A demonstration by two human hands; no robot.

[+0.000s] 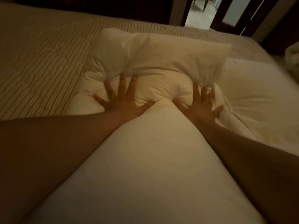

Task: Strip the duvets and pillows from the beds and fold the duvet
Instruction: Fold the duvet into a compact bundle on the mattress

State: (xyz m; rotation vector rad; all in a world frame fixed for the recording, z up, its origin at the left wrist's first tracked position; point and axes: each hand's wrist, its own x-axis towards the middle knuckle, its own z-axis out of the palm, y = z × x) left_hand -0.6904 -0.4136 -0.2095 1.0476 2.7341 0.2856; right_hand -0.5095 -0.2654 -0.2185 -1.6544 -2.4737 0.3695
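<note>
- A bare ribbed mattress [40,65] lay wide on the left.
- The left hand [124,101] pressed the duvet [145,159], fingers splayed flat.
- A pillow [161,52] lay just beyond it.
- The right hand [200,105] pressed likewise, fingers spread.
- A doorway [200,13] stood open behind.

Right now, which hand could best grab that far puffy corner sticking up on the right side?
Probably the right hand: its fingertips lie just below that raised corner of the duvet. The left hand presses farther left.
</note>
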